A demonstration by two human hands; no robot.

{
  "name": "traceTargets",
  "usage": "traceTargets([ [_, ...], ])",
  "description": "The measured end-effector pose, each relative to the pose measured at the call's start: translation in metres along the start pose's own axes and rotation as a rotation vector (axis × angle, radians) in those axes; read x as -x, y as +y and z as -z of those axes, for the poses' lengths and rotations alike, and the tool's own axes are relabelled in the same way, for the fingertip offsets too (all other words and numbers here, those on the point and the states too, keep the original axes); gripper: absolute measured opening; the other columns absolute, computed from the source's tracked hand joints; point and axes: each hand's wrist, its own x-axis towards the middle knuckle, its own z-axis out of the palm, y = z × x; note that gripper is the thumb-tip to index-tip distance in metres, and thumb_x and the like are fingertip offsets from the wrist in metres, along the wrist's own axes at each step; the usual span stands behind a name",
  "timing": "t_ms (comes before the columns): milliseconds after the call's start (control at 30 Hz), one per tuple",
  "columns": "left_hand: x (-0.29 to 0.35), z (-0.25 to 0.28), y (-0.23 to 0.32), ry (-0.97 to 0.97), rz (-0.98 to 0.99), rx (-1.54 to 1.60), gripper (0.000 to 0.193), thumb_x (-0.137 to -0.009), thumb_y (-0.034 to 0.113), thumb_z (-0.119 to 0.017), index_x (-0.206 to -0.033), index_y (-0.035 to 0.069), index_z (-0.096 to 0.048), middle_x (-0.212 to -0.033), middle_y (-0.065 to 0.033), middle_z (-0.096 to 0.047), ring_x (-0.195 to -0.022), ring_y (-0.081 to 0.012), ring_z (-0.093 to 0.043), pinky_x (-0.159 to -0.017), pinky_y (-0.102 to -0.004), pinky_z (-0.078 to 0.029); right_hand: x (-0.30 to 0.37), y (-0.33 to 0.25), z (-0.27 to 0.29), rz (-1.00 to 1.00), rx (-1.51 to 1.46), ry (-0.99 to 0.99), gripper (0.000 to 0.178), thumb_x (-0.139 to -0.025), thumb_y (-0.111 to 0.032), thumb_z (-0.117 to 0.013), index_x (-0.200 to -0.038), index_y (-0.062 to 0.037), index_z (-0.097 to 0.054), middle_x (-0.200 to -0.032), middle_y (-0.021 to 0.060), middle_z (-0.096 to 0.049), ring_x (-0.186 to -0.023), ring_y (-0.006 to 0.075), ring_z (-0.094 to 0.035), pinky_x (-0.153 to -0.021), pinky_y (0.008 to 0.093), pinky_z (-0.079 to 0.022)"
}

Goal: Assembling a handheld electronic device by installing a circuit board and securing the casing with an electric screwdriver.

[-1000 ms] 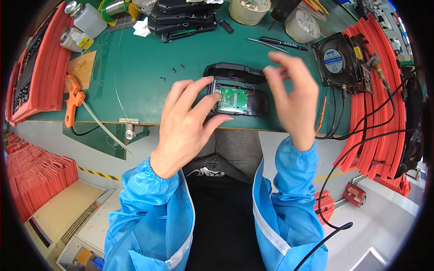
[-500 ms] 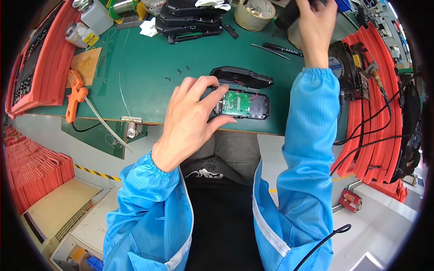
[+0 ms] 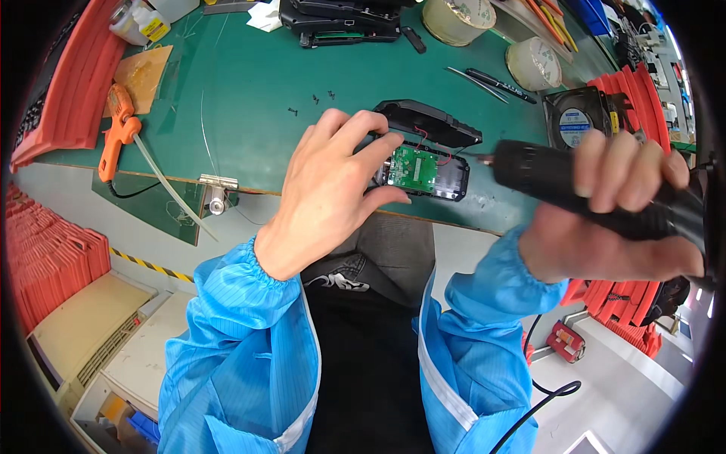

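Note:
An opened black plastic housing (image 3: pixel 451 184) lies near the bench's front edge, with a green circuit board (image 3: pixel 413 169) inside. My left hand (image 3: pixel 333 178) grips its left end, thumb on the near side and fingers on the far side, covering that end. Red wires run from the board to the other half, a black cover (image 3: pixel 429 123) lying just behind. My right hand (image 3: pixel 605 204), blurred, is wrapped around a black electric screwdriver (image 3: pixel 533 166) held above the bench at the right. Its tip points left, toward the housing. Several small dark screws (image 3: pixel 316 99) lie beyond my left hand.
Stacked black housings (image 3: pixel 340 23) stand at the back beside round tubs (image 3: pixel 457 19). Tweezers (image 3: pixel 478 85) and a black pen (image 3: pixel 499 85) lie back right, near a small fan (image 3: pixel 576 121). An orange glue gun (image 3: pixel 119 132) and red racks (image 3: pixel 68 83) are left.
My right hand has come from the back right toward me, bringing the electric screwdriver over the bench. My left hand stays on the housing; the whole view has shifted slightly.

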Motion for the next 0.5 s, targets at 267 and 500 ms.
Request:
traceTargets([
  [267,0.003,-0.001,-0.003,0.003,0.001,0.015,0.062,-0.063,0.019,-0.095,-0.12,0.002,-0.074,-0.124,-0.0083,-0.064,-0.108,-0.0324,-0.06,-0.093,-0.0432,-0.052,0.015,0.059,-0.033,-0.088,0.173,-0.12,0.053,-0.106,-0.043,-0.061,-0.138,-0.003,-0.049,-0.078,0.0053,-0.053,-0.06,0.0159,-0.05,-0.056,0.0339,-0.044],
  [500,0.003,0.001,-0.003,0.003,0.007,0.011,0.062,-0.064,0.021,-0.094,-0.119,0.001,-0.074,-0.123,-0.0087,-0.064,-0.108,-0.0325,-0.06,-0.093,-0.0434,-0.052,0.016,0.07,-0.033,-0.125,0.267,-0.031,0.037,-0.101,-0.017,-0.056,-0.134,-0.0026,-0.048,-0.071,0.0066,-0.052,-0.054,0.0167,-0.048,-0.053,0.0344,-0.045],
])
